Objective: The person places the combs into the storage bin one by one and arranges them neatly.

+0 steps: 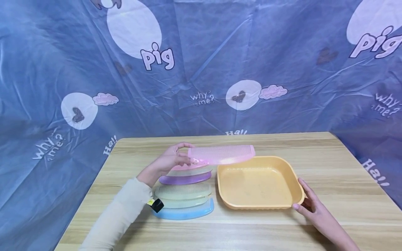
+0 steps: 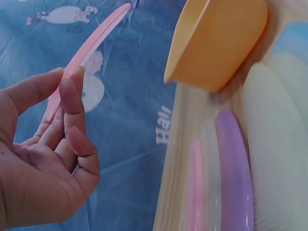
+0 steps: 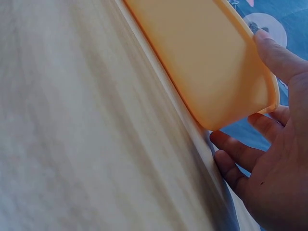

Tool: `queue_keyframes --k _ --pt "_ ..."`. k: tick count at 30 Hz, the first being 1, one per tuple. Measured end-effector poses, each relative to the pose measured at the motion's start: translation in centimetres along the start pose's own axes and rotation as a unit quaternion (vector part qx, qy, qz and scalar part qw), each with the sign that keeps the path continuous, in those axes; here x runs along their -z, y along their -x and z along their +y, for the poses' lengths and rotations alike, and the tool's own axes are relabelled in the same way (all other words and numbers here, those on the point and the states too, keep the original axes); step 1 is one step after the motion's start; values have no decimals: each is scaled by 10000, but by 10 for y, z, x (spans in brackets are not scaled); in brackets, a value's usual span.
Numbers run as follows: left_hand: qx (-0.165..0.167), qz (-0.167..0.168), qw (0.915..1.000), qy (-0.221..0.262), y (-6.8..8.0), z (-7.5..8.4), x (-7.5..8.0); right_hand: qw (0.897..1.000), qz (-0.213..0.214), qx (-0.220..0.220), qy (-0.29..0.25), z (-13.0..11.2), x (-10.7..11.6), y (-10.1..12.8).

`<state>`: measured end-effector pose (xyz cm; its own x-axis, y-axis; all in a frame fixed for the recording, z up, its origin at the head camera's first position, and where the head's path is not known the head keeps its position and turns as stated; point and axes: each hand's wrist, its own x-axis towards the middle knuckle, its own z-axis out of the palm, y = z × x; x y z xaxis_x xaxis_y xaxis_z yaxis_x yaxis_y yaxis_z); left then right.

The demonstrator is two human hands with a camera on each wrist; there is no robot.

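Note:
My left hand point(image 1: 171, 161) pinches one end of a pink comb point(image 1: 221, 154) and holds it in the air above the far left rim of an orange tray point(image 1: 296, 181). In the left wrist view the pink comb point(image 2: 89, 48) runs up from my fingertips point(image 2: 67, 82), with the orange tray point(image 2: 216, 43) beyond. My right hand point(image 1: 309, 205) rests against the tray's near right corner, thumb on the rim. The right wrist view shows my right hand point(image 3: 269, 144) with its thumb on the tray point(image 3: 202, 62) and its fingers under the corner.
Several combs lie in a row left of the tray: a pink and pale one, a purple comb point(image 1: 185, 179), a pale green comb point(image 1: 183, 191), and a blue comb point(image 1: 185, 213) nearest me. A blue printed cloth point(image 1: 201, 69) hangs behind the wooden table point(image 1: 345, 167).

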<state>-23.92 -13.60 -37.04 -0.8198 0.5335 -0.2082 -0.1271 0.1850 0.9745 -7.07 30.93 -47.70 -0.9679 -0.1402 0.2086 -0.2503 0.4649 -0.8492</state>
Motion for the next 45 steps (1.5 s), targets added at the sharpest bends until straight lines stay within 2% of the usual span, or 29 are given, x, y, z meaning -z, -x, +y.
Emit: queue_keyframes --k 7,12,20,31,38,41,45 --pt "32 -259 9995 189 -9 1 -20 10000 2 -44 5 0 0 0" --pt "164 -257 9994 152 -18 0 -32 9999 -25 -78 -72 -1 -2 0" --pt "306 -294 9990 110 -22 -10 -39 9998 -47 -151 -104 -2 -2 0" --pt "419 -294 9979 394 -30 -21 -56 9999 -16 -126 -8 0 -2 -1" --pt "623 -549 9940 717 -35 -30 -67 9999 -62 -44 -73 0 -3 1" --pt "640 -588 9943 609 -37 -31 -72 9999 -37 -89 -40 1 -3 1" --pt "692 -447 9961 313 -42 -31 -78 9999 31 -104 -23 2 -2 0"
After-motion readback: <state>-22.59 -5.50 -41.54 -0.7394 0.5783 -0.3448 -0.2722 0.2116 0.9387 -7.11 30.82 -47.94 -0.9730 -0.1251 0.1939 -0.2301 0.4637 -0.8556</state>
